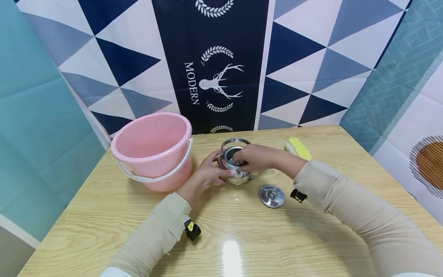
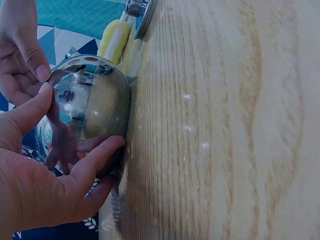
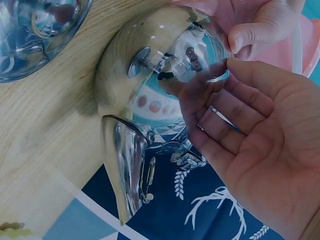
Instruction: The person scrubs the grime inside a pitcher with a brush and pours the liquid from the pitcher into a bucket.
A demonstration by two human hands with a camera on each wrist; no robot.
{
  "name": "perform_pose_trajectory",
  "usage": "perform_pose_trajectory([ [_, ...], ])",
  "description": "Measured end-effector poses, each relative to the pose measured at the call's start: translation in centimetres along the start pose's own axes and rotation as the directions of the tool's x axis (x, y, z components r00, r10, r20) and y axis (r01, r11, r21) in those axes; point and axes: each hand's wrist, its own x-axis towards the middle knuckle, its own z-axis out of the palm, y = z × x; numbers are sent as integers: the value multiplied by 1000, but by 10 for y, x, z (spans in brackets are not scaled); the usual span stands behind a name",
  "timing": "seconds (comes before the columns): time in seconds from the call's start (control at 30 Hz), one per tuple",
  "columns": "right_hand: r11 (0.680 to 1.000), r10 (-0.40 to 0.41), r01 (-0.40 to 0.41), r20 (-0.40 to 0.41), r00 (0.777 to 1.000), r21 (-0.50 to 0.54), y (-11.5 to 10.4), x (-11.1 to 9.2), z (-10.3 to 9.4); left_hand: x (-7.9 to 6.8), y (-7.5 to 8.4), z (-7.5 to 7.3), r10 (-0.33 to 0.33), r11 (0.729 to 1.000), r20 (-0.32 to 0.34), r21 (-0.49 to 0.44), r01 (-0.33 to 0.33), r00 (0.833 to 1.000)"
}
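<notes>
A shiny metal teapot stands on the table, its hoop handle upright and its mouth uncovered. My left hand grips the body from the left, thumb near the rim and fingers lower on the side, as the left wrist view shows. From the right, my right hand reaches into the mouth and pinches at the rim of a strainer with small holes; its fingertips are partly hidden. The spout shows in the right wrist view. Close by on the table lies the round metal lid, knob up.
A large pink bucket with a white handle stands left of the teapot. A yellow and white sponge lies behind my right forearm. Patterned cloth hangs along the table's back edge.
</notes>
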Motion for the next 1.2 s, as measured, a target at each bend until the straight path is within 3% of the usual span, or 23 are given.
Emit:
perform_pose_trajectory([
  [0.87, 994, -19, 10, -81, 997, -104, -5, -1, -3, 1, -1, 2, 6, 1000, 0, 10, -6, 1000],
  [1.2, 995, -52, 32, -202, 978, -99, -7, -6, -1, 1, -1, 1, 11, 1000, -2, 2, -11, 1000],
])
